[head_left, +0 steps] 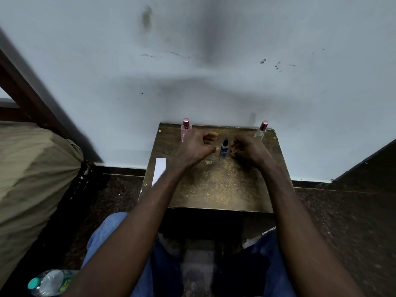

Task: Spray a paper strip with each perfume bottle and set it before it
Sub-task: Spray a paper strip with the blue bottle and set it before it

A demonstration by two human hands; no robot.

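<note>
Three perfume bottles stand on a small worn wooden table. A pink bottle with a rose cap is at the back left by the wall. A clear bottle with a rose cap is at the back right. A small blue bottle with a dark cap stands in the middle, between my hands. My left hand rests just left of it, fingers curled with nothing in them. My right hand lies just right of it, also curled and empty. White paper strips lie at the table's left edge, partly under my left forearm.
A pale wall rises right behind the table. A tan cushion or bedding and a dark wooden frame fill the left side. A plastic water bottle lies on the dark floor at the lower left. My knees in blue jeans sit under the table's front edge.
</note>
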